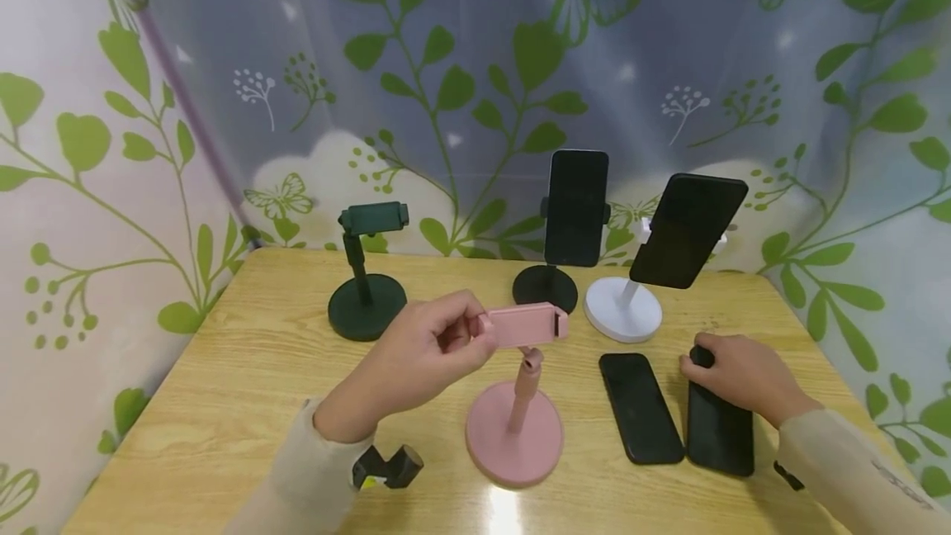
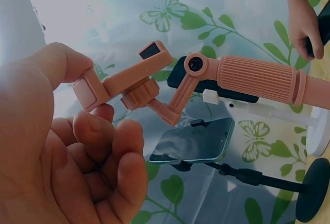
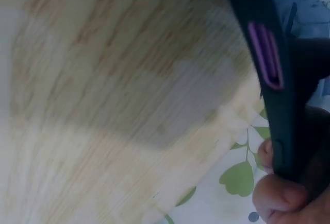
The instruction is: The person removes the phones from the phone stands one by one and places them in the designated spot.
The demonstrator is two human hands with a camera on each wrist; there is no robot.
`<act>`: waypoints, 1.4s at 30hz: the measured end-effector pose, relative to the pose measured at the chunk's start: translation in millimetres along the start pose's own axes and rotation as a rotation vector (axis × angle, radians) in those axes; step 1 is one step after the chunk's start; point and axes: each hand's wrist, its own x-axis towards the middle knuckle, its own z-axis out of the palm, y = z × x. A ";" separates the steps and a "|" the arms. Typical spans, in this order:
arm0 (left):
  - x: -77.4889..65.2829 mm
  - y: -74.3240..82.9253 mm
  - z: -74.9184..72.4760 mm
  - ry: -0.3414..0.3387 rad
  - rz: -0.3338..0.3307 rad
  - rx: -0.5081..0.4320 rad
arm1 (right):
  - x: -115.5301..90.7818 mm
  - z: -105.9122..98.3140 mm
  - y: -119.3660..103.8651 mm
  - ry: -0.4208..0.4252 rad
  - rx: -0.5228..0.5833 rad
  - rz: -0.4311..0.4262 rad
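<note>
My left hand pinches the left end of the holder on a pink phone stand. In the left wrist view, the thumb and a fingertip are on the clamp's end, and the other fingers are curled beneath it. The stand's round base rests on the table. At the right, my right hand grips the far end of a black phone. The right wrist view shows fingers around the dark phone's edge; whether it is fully off the table I cannot tell. Another black phone lies just left of it.
Behind the pink stand, a black stand holds an upright phone. Right of that, a white stand bears a tilted phone. A dark green stand is at the back left. A leaf-patterned curtain borders the wooden table.
</note>
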 end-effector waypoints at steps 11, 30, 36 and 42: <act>0.1 2.7 -0.8 0.001 0.000 0.002 | 9.5 8.0 -2.3 -0.096 -0.016 0.063; 0.2 1.6 -0.7 -0.007 -0.003 -0.002 | 21.5 15.8 -11.5 -0.143 -0.003 0.009; -0.4 1.1 -1.2 -0.012 0.010 0.002 | 24.9 16.9 -16.6 -0.125 -0.024 -0.003; -0.3 0.6 -1.1 -0.006 0.017 0.017 | 25.0 15.5 -23.7 -0.099 -0.017 -0.035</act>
